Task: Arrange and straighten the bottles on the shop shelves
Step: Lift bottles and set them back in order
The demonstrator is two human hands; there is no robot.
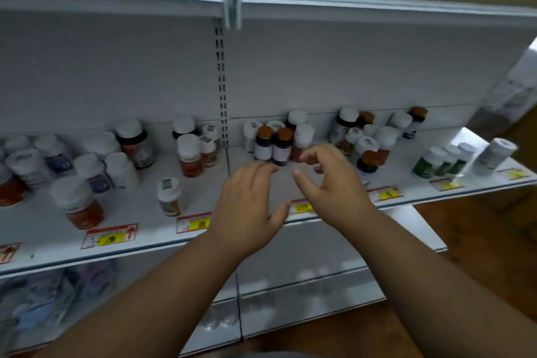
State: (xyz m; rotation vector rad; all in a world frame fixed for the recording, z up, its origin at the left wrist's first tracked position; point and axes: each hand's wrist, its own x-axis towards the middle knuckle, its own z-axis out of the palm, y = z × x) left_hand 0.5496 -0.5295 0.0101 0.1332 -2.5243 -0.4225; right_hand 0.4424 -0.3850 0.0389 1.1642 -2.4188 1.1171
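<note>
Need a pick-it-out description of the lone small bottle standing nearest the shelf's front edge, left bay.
Start at the slotted upright that splits the white shelf into two bays, and stay in the left bay. Just left of the left hand, the small bottle stands alone behind a red-and-yellow price tag. Its white cap carries a small printed sticker, and no bottle touches it, unlike the clustered ones behind.

White shelf (139,229) carries scattered upright bottles (273,145).

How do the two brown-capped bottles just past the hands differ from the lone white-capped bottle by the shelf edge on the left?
The brown-capped pair has brown caps and dark bodies; the lone bottle has a white cap and an orange body. The pair stands together further back; the lone bottle stands apart, nearer the front. All are upright.
</note>
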